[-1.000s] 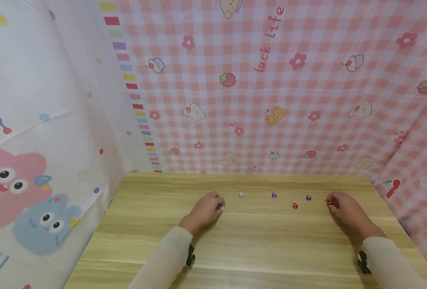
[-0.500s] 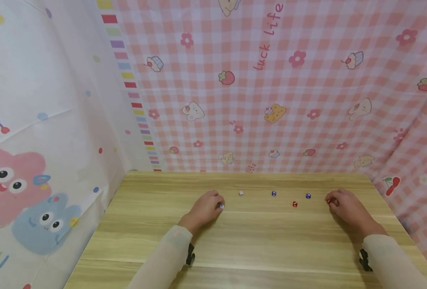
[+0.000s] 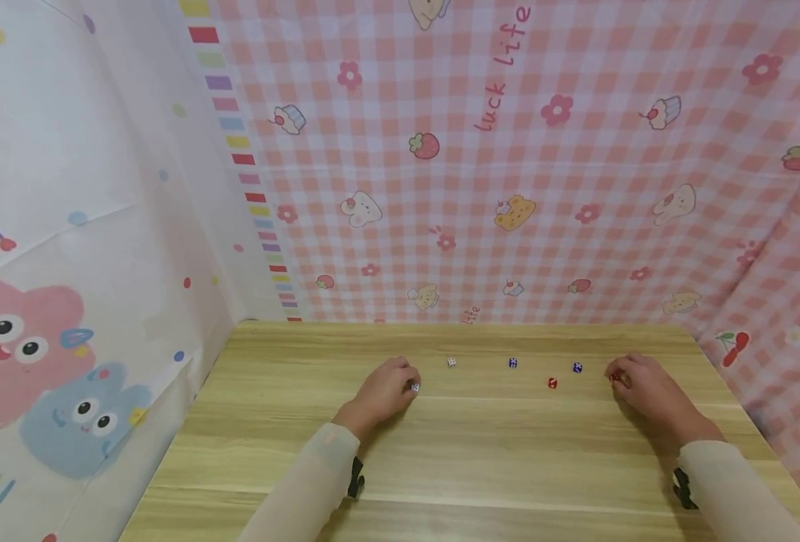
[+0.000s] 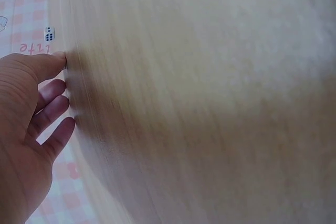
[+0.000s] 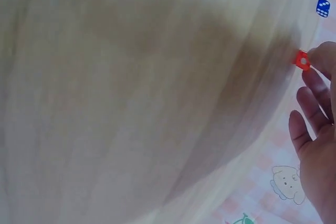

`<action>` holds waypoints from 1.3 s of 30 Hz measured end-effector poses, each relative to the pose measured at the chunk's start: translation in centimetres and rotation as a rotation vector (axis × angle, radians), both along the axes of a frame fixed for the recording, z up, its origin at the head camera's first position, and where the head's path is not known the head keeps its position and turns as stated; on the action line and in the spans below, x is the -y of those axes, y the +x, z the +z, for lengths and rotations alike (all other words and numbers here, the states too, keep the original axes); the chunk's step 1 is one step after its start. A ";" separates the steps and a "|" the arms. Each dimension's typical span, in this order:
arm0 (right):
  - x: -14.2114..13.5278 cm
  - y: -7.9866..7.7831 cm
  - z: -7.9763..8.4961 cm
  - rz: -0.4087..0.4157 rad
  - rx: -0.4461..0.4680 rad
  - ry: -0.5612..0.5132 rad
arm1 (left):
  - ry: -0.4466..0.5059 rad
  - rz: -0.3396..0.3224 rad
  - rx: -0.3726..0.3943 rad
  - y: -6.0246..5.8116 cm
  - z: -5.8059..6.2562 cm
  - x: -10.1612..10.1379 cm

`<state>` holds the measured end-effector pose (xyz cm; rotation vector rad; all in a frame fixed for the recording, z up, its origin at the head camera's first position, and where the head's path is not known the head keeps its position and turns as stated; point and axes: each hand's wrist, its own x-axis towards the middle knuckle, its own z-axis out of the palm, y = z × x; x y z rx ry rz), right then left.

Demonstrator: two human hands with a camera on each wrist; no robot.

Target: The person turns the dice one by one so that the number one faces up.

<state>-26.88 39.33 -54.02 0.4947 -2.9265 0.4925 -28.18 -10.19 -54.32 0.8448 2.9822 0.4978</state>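
Observation:
At the left of the wooden table, my left hand pinches a white die low over the tabletop. In the left wrist view that die is hidden behind the thumb. My right hand pinches a red die between thumb and finger at the right, its other fingers loosely bent. Between the hands lie a white die, a blue die, another blue die and a second red die. The blue die closest to the right hand also shows in the right wrist view.
The light wooden table ends at the back against a pink checked cloth. A white cloth with cartoon figures hangs at the left, and a checked cloth with cherries at the right. Both forearms wear pale sleeves with dark wrist straps.
My right fingers have shifted slightly, and more of the red die shows between them. The left hand stays in place, and the dice on the table have not moved.

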 end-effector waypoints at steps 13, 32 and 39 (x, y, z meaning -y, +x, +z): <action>-0.4 -0.2 0.2 0.073 -0.048 0.041 | -0.001 -0.010 -0.024 -0.3 -0.3 0.0; -0.2 0.1 -0.6 -0.022 0.034 -0.034 | 0.003 -0.027 -0.029 -0.2 -0.3 0.1; -0.7 0.3 -0.8 0.028 -0.039 -0.057 | 0.016 -0.035 -0.039 -0.2 -0.2 0.2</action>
